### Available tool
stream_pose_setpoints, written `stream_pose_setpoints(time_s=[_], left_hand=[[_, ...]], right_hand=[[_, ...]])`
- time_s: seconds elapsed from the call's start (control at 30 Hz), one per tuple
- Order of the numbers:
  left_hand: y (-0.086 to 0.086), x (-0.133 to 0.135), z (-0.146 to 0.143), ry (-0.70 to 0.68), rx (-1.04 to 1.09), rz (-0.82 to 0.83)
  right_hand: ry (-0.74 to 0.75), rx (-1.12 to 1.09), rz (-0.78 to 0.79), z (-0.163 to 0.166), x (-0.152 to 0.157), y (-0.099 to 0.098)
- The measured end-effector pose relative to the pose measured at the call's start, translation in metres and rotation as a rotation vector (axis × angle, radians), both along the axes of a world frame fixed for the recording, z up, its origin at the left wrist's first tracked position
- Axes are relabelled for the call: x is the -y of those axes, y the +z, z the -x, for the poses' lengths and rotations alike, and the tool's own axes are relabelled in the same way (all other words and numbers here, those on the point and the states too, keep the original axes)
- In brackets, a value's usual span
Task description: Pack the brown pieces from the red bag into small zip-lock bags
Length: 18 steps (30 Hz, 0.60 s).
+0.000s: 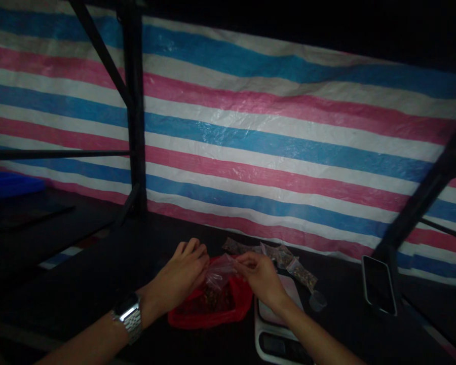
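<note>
Now your left hand (184, 274) and right hand (260, 276) both pinch the little bag (219, 271) — thin, soft, light — so hold its top edge gently.

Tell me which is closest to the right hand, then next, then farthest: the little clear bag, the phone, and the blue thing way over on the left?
1. Small clear bag: pinched in the fingers of the right hand, above the red bag.
2. Phone: off to the right, against the dark post.
3. Blue thing: far left, on the dark shelf.
</note>
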<state>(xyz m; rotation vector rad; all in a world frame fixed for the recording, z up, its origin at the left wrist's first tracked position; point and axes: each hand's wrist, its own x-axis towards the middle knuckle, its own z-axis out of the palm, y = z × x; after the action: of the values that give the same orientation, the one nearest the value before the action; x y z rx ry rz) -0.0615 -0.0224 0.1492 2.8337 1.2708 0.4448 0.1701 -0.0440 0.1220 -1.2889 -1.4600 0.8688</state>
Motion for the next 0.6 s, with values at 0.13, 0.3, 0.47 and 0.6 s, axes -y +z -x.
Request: stream_pose_setpoints(time_s=[0.13, 0.3, 0.47, 0.6], left_hand=[[0.005, -0.002, -0.003, -0.003, 0.115, 0.058], [0.011, -0.011, -0.015, -0.011, 0.289, 0.146], [0.013, -0.011, -0.02, 0.026, 0.449, 0.216], [0.015, -0.008, -0.025, -0.007, 0.576, 0.279]], right_hand=[[0.01, 0.019, -0.005, 0.0, 0.002, 0.004], [0.044, 0.089, -0.061, 0.009, 0.01, 0.012], [0.033, 0.131, -0.102, 0.015, 0.014, 0.021], [0.05, 0.083, -0.072, 0.019, 0.012, 0.023]])
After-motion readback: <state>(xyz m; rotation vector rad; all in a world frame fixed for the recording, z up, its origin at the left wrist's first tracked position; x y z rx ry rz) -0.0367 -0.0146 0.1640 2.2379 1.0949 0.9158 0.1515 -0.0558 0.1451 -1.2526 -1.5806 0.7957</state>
